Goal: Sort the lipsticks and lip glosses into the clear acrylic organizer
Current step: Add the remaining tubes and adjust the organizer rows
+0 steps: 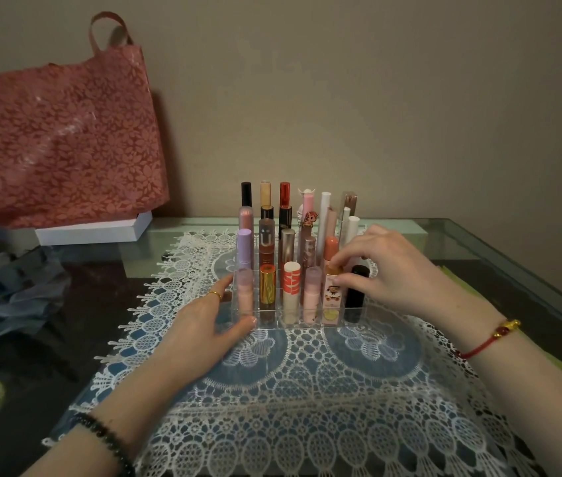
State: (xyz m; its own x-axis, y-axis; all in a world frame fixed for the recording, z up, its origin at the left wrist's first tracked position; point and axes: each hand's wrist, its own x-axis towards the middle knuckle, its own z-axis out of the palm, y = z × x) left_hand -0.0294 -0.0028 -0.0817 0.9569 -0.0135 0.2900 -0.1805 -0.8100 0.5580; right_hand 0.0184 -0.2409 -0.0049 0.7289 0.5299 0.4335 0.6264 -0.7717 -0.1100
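About two dozen tubes (267, 284), one organizer (296, 326)

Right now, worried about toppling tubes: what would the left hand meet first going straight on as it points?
The left hand would first meet the left wall of the clear acrylic organizer; its fingers seem to touch it, though depth is unclear.

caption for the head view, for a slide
Left hand braces the clear acrylic organizer; right hand pinches a cream cartoon-printed lipstick tube.

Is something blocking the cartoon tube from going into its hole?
Nothing visible does. The right hand pinches the cartoon tube, which already stands in the front row of the organizer, between a pink tube and a black tube.
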